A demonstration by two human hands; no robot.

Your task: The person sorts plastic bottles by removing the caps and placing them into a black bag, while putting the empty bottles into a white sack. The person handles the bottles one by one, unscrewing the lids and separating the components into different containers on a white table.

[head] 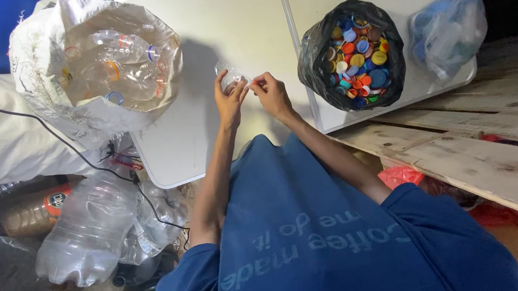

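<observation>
I see my left hand [231, 97] and right hand [270, 90] meeting just above the middle of the frame, over the white desk [216, 25]. Both pinch one small clear plastic bottle [231, 76]: the left hand grasps its body, and the right hand's fingertips close on its near end. The bottle sits above the desk's middle, close to the seam between the two desk panels.

To the right of my hands, just past that seam, a black bag [320, 49] stands open, full of coloured bottle caps [358, 53]. Between my right hand and the bag's rim I have only a narrow strip of bare desk. Further right, a blue plastic bag [448, 30] rests at the desk's right edge.

To the upper left, a white sack [41, 77] of clear bottles leans over the desk's left edge, with a wider bare patch between it and my left hand. The near desk edge runs just below my wrists. At lower left, empty bottles [86, 229] pile up; at lower right lie wooden pallet boards [508, 151].
</observation>
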